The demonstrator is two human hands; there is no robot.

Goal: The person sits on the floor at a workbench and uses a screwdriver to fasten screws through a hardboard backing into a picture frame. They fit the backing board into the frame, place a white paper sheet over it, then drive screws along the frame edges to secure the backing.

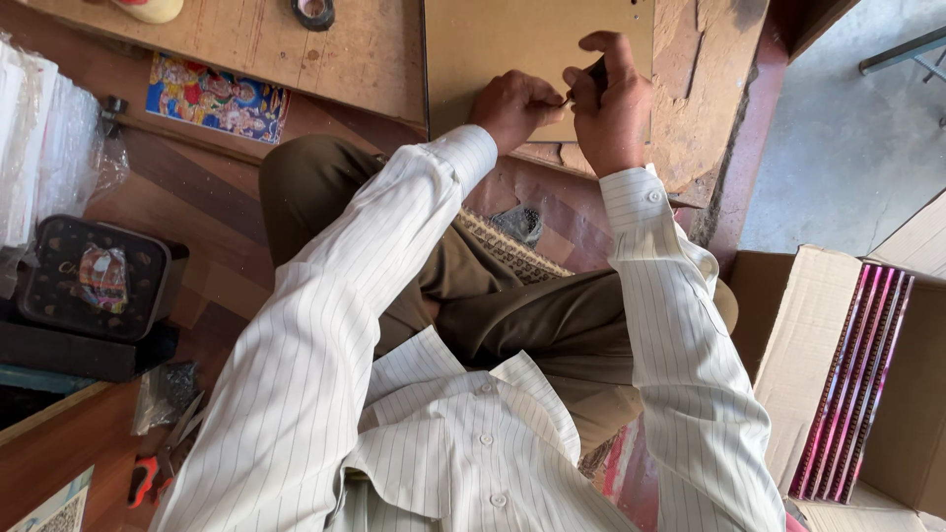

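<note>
Both hands pinch together at the near edge of the flat tan hardboard sheet point(537, 44). The right hand point(611, 103) is curled tight around a small dark piece point(596, 71), thumb and forefinger clamped on it; the left hand point(512, 103) closes its fingertips right beside it, touching the right, though what it holds is too small to tell. The sheet lies on the worn wooden work board point(325, 54). Off left sits a colourful picture card point(217, 99); right, an open cardboard box point(818, 335) of pink-edged frames point(852, 374).
</note>
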